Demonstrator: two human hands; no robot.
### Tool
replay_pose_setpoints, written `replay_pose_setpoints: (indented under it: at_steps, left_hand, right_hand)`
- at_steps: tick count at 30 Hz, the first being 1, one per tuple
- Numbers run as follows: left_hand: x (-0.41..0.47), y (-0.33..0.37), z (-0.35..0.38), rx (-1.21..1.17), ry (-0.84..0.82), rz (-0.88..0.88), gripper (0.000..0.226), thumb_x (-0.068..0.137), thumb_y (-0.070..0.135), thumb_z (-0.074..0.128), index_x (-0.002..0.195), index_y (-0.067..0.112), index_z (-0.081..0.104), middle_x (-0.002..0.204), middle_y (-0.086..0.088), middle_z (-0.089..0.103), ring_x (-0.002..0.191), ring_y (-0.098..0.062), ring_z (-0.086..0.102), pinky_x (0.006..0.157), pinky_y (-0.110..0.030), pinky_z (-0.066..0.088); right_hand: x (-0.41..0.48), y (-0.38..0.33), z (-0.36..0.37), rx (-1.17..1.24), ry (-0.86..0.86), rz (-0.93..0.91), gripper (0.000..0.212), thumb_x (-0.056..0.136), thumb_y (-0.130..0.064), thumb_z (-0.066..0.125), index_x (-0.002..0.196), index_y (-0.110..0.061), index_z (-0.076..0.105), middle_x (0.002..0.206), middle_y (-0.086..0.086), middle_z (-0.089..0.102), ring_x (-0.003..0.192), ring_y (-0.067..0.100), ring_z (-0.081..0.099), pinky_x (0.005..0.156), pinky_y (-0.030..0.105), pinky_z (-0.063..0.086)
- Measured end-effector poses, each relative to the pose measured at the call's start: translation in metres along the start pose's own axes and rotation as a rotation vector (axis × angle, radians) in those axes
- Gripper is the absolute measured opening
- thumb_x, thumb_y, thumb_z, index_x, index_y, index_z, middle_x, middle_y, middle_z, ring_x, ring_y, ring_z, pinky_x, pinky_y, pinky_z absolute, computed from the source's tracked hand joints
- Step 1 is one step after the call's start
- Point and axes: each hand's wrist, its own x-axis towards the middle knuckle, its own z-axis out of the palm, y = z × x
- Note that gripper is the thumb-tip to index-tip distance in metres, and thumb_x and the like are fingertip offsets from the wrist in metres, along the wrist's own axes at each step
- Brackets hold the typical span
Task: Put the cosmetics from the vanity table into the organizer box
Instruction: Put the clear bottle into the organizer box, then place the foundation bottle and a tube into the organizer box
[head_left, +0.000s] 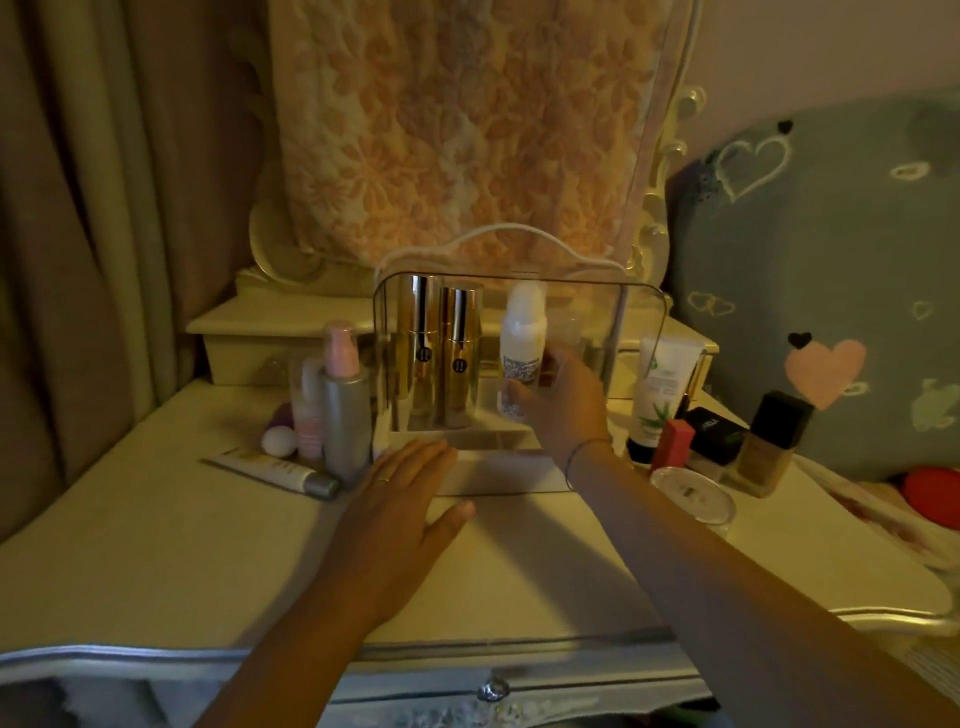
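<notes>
- Right hand (558, 402) grips white pump bottle (522, 332) inside organizer box (498, 470).
- Left hand (400, 499), flat, rests at its front edge.
- Stand it upright beside gold bottles (418, 338).

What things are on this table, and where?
organizer box: 1, clear, centre
gold bottles: 2, gold, upright inside box, left
white bottle: 1, white, inside box, right
silver bottle: 1, silver, pink pump, left of box
small bottle: 1, pink-white, beside silver bottle
egg sponge: 1, white, front left
flat tube: 1, cream, lying front left
leaf tube: 1, white-green, right of box
red box: 1, red, right of box
black compact: 1, black, behind red box
foundation bottle: 1, tan, black cap, far right
round jar: 1, clear, front right
left hand: 1, flat before the box
right hand: 1, grips white bottle
</notes>
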Motion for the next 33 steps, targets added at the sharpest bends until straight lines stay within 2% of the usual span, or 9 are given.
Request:
replay_pose_setpoints:
  at_steps: [3, 9, 12, 16, 19, 22, 29, 33]
  left_hand:
    - [0.000, -0.001, 0.000, -0.014, 0.004, 0.002, 0.060, 0.089, 0.053, 0.035, 0.143, 0.028, 0.027, 0.152, 0.011, 0.023, 0.139, -0.003, 0.012, 0.107, -0.013, -0.004]
    - [0.001, -0.003, 0.001, -0.004, 0.002, -0.005, 0.070, 0.082, 0.064, 0.020, 0.143, 0.030, 0.024, 0.152, 0.013, 0.022, 0.138, 0.002, 0.007, 0.105, -0.010, -0.008]
    - [0.000, -0.004, 0.001, -0.002, 0.003, -0.001, 0.069, 0.083, 0.062, 0.021, 0.144, 0.029, 0.025, 0.152, 0.013, 0.021, 0.137, 0.003, 0.006, 0.103, -0.007, -0.010]
    - [0.000, -0.004, 0.001, -0.014, 0.009, 0.003, 0.068, 0.084, 0.061, 0.023, 0.144, 0.029, 0.025, 0.153, 0.012, 0.021, 0.138, 0.003, 0.006, 0.103, -0.007, -0.010]
    - [-0.001, -0.004, 0.001, -0.021, 0.013, 0.004, 0.064, 0.086, 0.058, 0.028, 0.144, 0.030, 0.023, 0.153, 0.013, 0.020, 0.135, 0.006, 0.003, 0.102, -0.007, -0.010]
    - [-0.001, -0.004, 0.002, 0.000, 0.011, 0.015, 0.061, 0.089, 0.055, 0.032, 0.144, 0.030, 0.022, 0.153, 0.013, 0.019, 0.138, 0.003, 0.005, 0.103, -0.007, -0.010]
    - [0.000, -0.003, 0.002, -0.026, 0.020, 0.006, 0.059, 0.090, 0.051, 0.037, 0.143, 0.028, 0.028, 0.152, 0.012, 0.024, 0.139, -0.001, 0.012, 0.107, -0.013, 0.000]
    - [0.000, -0.005, 0.000, -0.061, 0.022, 0.016, 0.056, 0.090, 0.048, 0.041, 0.141, 0.028, 0.033, 0.149, 0.010, 0.030, 0.133, 0.006, 0.012, 0.109, -0.017, 0.006]
  right_hand:
    - [0.021, 0.006, 0.014, 0.016, -0.067, 0.094, 0.040, 0.076, -0.023, 0.077, 0.112, -0.015, 0.060, 0.100, 0.001, 0.068, 0.095, 0.018, 0.063, 0.082, 0.033, 0.050]
    - [0.037, 0.016, 0.040, -0.059, -0.147, 0.185, 0.038, 0.077, -0.022, 0.076, 0.110, -0.011, 0.061, 0.109, 0.007, 0.068, 0.102, 0.022, 0.063, 0.081, 0.031, 0.047]
    - [0.040, 0.018, 0.045, -0.073, -0.184, 0.228, 0.039, 0.077, -0.018, 0.075, 0.113, -0.010, 0.061, 0.112, 0.009, 0.067, 0.104, 0.023, 0.061, 0.080, 0.029, 0.044]
    - [0.042, 0.021, 0.047, -0.157, -0.238, 0.273, 0.041, 0.078, -0.017, 0.074, 0.115, -0.007, 0.061, 0.115, 0.012, 0.066, 0.109, 0.026, 0.061, 0.092, 0.036, 0.048]
    - [0.042, 0.024, 0.047, -0.183, -0.262, 0.303, 0.042, 0.078, -0.018, 0.074, 0.116, -0.006, 0.063, 0.116, 0.013, 0.067, 0.110, 0.026, 0.061, 0.095, 0.037, 0.049]
    - [0.043, 0.021, 0.048, -0.214, -0.257, 0.293, 0.041, 0.079, -0.019, 0.074, 0.115, -0.005, 0.064, 0.114, 0.013, 0.067, 0.108, 0.026, 0.062, 0.093, 0.036, 0.049]
    - [0.041, 0.018, 0.048, -0.242, -0.254, 0.283, 0.041, 0.080, -0.021, 0.072, 0.116, -0.004, 0.063, 0.114, 0.013, 0.067, 0.108, 0.027, 0.062, 0.092, 0.036, 0.048]
    - [0.028, 0.011, 0.032, -0.243, -0.223, 0.200, 0.026, 0.083, -0.027, 0.069, 0.099, -0.008, 0.069, 0.089, 0.009, 0.069, 0.088, 0.022, 0.064, 0.074, 0.030, 0.050]
